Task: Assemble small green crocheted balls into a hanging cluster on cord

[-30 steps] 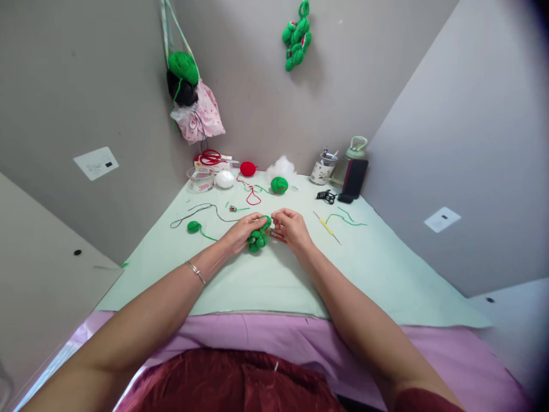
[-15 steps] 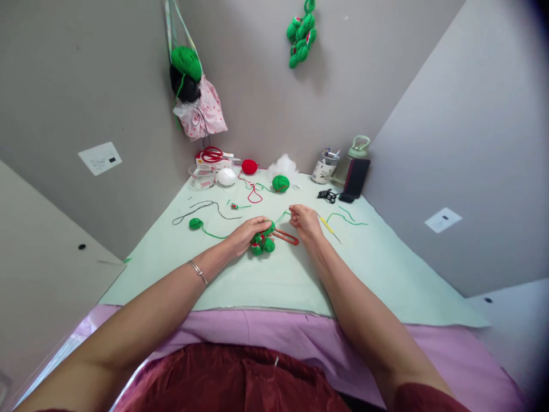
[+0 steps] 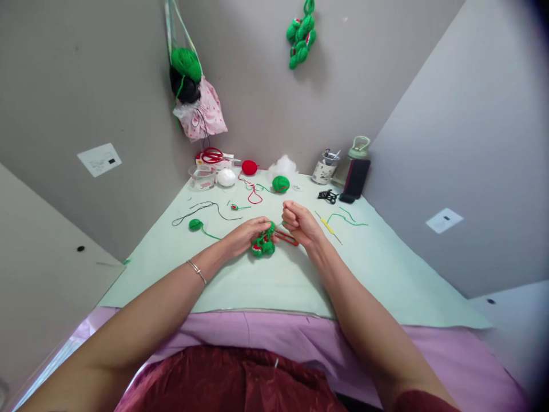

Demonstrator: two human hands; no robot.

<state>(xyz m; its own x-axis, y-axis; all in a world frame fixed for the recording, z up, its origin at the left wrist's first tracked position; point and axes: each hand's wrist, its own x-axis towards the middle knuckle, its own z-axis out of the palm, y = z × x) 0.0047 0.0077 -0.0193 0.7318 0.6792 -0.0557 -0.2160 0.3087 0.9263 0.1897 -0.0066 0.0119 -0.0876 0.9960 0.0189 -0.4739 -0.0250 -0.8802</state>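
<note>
My left hand (image 3: 246,237) is closed on a green crocheted piece (image 3: 263,246) with small rounded parts and red and white patches. A large orange-red stitch holder (image 3: 288,238), shaped like a safety pin, sticks out from the piece toward my right hand, which hides part of it. My right hand (image 3: 302,222) is raised just beside the piece, fingers curled in a pinch. A short stretch of green yarn (image 3: 281,223) runs from the piece to these fingers; whether a needle is in them cannot be made out. A small green ball (image 3: 195,224) trails yarn toward my left hand.
A yellow-handled crochet hook (image 3: 326,225) and loose green yarn (image 3: 348,217) lie to the right. Behind are a green yarn ball (image 3: 281,184), red yarn ball (image 3: 249,167), white stuffing (image 3: 283,167), red scissors (image 3: 213,155), a black claw clip (image 3: 327,196) and a phone (image 3: 357,178).
My right hand has shifted slightly left, its fingers curling in more. Less of the green strand and stitch holder shows. My left hand keeps the crocheted piece, which has turned slightly.
</note>
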